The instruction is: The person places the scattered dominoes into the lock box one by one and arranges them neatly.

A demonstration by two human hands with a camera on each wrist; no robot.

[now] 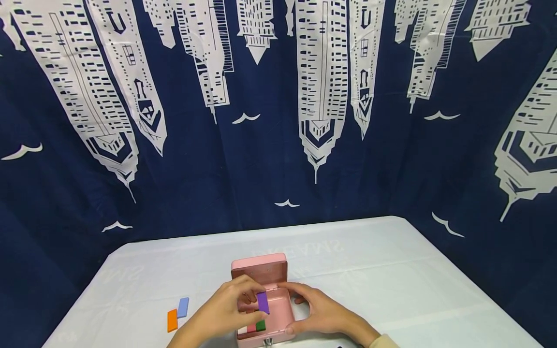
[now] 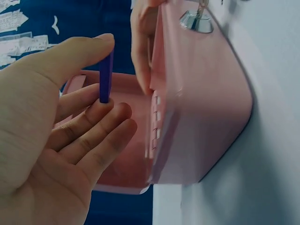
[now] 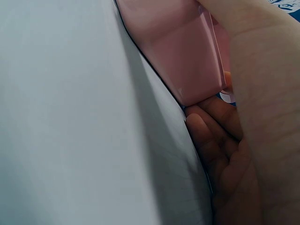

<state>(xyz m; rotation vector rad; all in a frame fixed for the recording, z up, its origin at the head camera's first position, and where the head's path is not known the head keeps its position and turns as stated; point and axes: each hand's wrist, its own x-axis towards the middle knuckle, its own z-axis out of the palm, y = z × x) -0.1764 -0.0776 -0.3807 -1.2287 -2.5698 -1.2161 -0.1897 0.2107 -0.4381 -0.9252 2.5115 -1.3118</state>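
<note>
A pink metal cash box (image 1: pixel 280 316) stands on the table with its lid (image 1: pixel 260 262) raised at the back. Over the left half of the box, my left hand (image 1: pixel 224 307) pinches a purple rectangular tile (image 1: pixel 263 303) between thumb and fingers. In the left wrist view the purple tile (image 2: pixel 106 77) stands on edge, thumb on top. My right hand (image 1: pixel 322 309) holds the box's right side, thumb at the front corner and fingers toward the hinge corner. Inside, at the front left, lie a green tile (image 1: pixel 260 325), a pink one (image 1: pixel 251 328) and a white one (image 1: pixel 242 330).
Left of the box, an orange tile (image 1: pixel 172 320) and a light blue tile (image 1: pixel 183 307) lie on the white tablecloth (image 1: pixel 391 270). A metal lock (image 1: pixel 268 341) sits on the box front. Behind the table hangs a dark blue curtain (image 1: pixel 261 169) printed with white buildings.
</note>
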